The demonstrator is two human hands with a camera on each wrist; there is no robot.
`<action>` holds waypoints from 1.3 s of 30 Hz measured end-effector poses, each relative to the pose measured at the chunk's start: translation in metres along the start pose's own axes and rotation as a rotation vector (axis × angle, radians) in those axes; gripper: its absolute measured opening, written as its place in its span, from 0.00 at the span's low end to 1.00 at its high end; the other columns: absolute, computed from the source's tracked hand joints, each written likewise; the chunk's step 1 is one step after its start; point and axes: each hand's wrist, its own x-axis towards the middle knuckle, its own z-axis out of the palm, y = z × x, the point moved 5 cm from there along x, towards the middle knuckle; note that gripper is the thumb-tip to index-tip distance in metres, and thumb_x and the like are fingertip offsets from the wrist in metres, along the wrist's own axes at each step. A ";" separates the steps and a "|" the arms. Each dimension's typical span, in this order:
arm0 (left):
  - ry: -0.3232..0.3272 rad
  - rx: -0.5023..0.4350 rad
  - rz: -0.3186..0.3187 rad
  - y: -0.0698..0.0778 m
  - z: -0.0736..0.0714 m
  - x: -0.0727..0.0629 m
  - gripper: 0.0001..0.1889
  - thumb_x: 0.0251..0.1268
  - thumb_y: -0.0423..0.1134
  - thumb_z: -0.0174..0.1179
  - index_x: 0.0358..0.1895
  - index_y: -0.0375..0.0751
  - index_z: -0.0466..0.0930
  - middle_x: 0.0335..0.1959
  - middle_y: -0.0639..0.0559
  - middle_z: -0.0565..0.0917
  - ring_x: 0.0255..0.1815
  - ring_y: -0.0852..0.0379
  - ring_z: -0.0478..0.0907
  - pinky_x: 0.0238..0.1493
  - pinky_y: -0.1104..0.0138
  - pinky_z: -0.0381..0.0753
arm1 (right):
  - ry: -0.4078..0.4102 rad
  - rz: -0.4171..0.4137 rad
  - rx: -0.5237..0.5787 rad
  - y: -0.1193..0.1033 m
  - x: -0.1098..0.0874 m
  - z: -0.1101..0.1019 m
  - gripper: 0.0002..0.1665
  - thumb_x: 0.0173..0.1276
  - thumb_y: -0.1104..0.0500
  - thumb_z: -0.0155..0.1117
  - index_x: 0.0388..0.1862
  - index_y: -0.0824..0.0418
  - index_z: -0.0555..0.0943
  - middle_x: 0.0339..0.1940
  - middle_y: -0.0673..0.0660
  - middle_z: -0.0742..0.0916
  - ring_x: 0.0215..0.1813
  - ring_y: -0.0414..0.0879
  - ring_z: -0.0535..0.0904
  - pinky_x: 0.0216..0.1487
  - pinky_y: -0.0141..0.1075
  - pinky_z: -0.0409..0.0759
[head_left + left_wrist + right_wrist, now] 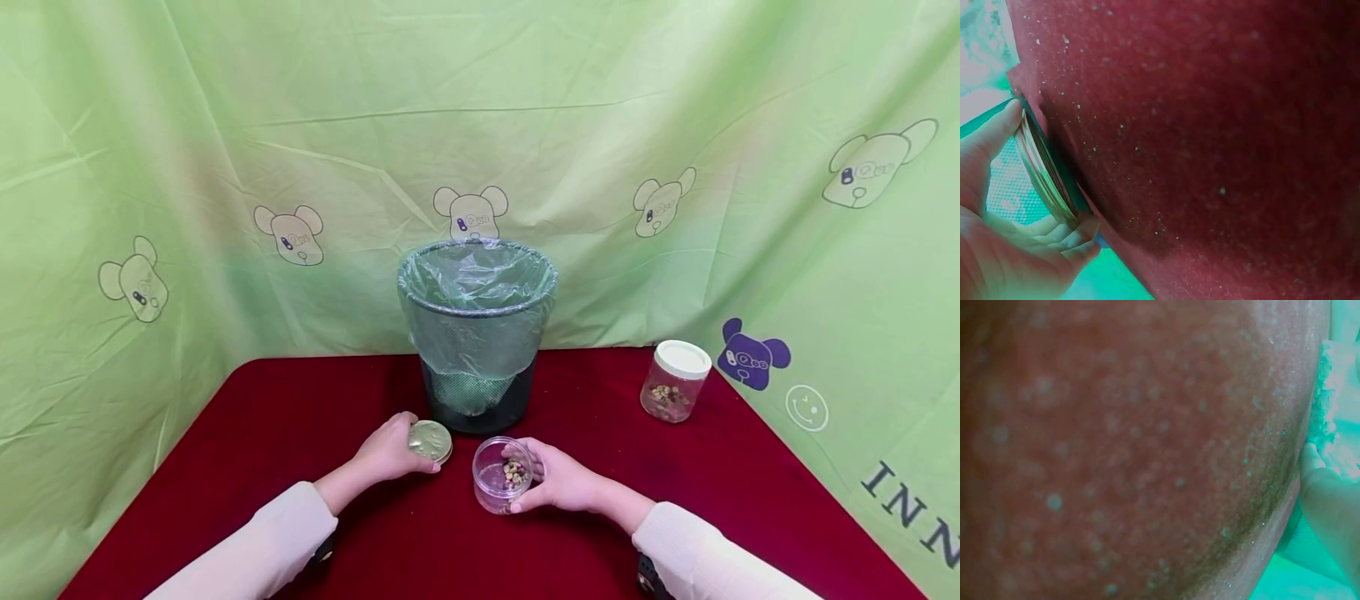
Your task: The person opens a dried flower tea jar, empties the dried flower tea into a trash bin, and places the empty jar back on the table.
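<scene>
In the head view my left hand (392,450) grips a round, gold-coloured lid (430,441) by its edge. The left wrist view shows the lid (1044,172) edge-on, pinched between thumb and fingers close over the red cloth. My right hand (562,477) holds a clear, lidless plastic jar (491,492) from its right side, thumb in front and fingers behind. Small dried flower buds (515,474) lie toward the jar's right side. At the right edge of the right wrist view, the right hand (1332,512) is partly visible beside the pale, overexposed jar.
Behind both hands stands a dark mesh waste bin (480,367) lined with a clear plastic bag. A second jar (667,400) with a white lid and dried buds inside is at the back right. Red cloth (315,417) covers the table; a green printed curtain (360,100) hangs behind.
</scene>
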 end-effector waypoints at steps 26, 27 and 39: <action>-0.032 0.143 0.058 0.003 0.006 0.001 0.39 0.28 0.50 0.82 0.45 0.30 0.75 0.35 0.48 0.77 0.38 0.49 0.76 0.39 0.54 0.78 | 0.008 0.004 -0.007 -0.002 0.000 0.000 0.43 0.53 0.66 0.76 0.64 0.74 0.64 0.63 0.69 0.75 0.66 0.60 0.69 0.63 0.36 0.69; -0.035 0.149 0.063 0.003 0.006 0.001 0.38 0.28 0.50 0.82 0.43 0.31 0.75 0.34 0.48 0.77 0.37 0.49 0.76 0.38 0.54 0.78 | 0.007 0.004 -0.006 -0.001 0.000 0.001 0.43 0.53 0.66 0.76 0.64 0.74 0.64 0.63 0.69 0.75 0.66 0.60 0.69 0.63 0.37 0.69; -0.043 0.175 0.082 0.005 0.007 0.000 0.38 0.29 0.50 0.82 0.42 0.30 0.75 0.34 0.46 0.76 0.39 0.47 0.76 0.41 0.53 0.78 | 0.008 0.002 0.000 0.000 0.000 0.000 0.43 0.53 0.66 0.76 0.64 0.75 0.64 0.63 0.70 0.75 0.66 0.61 0.69 0.62 0.34 0.69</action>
